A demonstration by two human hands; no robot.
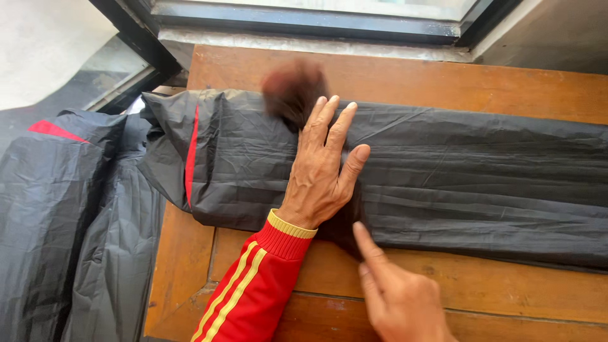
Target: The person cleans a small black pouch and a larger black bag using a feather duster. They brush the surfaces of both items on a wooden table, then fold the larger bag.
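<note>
The left hand (320, 174) lies flat, fingers spread, pinning the folded black nylon garment (443, 183) across mid-frame on the brown wooden worktop (481, 291), while the right hand (396, 294), forefinger extended, touches its lower edge, apparently smoothing a fold

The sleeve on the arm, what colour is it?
Red sleeve with yellow stripes and cuff edge, seen in the head view.

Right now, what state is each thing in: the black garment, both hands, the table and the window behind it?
Black garment: folded into a long strip across the table, one end hanging off the left edge.
Left hand: flat, fingers spread, pressing on the garment.
Right hand: index finger pointing at the garment's near edge; contact unclear.
Wooden table: bare at the back.
Window: dark frame; open or shut unclear.
</note>
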